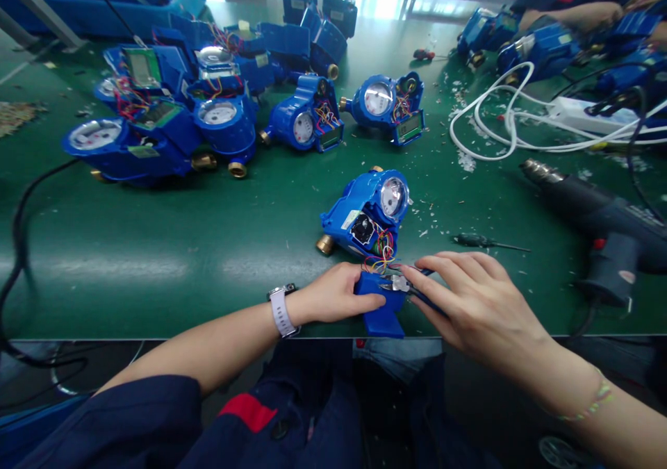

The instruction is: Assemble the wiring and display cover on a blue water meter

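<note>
A blue water meter (344, 205) with a round dial lies on the green table in front of me, its side compartment uncovered. Coloured wires (384, 247) run from that compartment to a blue plastic cover (383, 319) at the table's front edge. My left hand (338, 293) grips this cover, thumb laid across it. In my right hand (474, 302) is a pair of pliers (400, 283), its metal jaws over the cover close to the wire ends. Whether the jaws touch a wire I cannot tell.
More blue water meters (221, 118) crowd the back left. A screwdriver (484, 241) and a heat gun (599, 226) lie to the right, below a white power strip (588, 113) with its coiled cable. At the far right, a co-worker's arm (578, 19) is among other meters.
</note>
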A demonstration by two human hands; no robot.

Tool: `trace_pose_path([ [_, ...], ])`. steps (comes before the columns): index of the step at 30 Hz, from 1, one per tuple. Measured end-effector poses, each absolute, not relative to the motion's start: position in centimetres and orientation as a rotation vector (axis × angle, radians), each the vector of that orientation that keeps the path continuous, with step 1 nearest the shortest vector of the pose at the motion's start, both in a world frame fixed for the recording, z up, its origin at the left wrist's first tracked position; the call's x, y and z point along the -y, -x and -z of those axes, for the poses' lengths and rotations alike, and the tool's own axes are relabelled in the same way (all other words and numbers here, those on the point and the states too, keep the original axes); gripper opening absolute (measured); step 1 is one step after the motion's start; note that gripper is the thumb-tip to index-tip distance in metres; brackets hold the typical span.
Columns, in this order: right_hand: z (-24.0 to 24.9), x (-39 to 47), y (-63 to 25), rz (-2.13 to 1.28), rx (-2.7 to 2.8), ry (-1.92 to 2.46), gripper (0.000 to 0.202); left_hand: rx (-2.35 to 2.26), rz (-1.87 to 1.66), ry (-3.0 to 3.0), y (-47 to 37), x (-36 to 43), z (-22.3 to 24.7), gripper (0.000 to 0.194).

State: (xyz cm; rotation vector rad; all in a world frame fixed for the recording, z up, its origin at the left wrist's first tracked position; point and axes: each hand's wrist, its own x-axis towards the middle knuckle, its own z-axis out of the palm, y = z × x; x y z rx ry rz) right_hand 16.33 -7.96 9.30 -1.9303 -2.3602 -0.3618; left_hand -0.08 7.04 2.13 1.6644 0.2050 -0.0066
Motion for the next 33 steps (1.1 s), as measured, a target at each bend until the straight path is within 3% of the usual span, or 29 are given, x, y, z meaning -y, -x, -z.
trace_pose_path([
  [10, -9.31, 7.86, -16.57, 0.269, 2.327, 1.906, 0.026, -0.184, 0.001, -1.613, 0.09, -7.11, -1.6, 0.032],
  [26, -8.89, 7.44, -15.8, 0.489, 2.427, 1.934, 0.026, -0.225, 0.023, -1.684, 0.0, -7.04, -2.1, 0.031],
  [33, -8.48, 7.27, -16.36, 0.371, 2.404, 1.932, 0.026, -0.216, 0.007, -1.701, -0.07, -7.11, -2.04, 0.028],
])
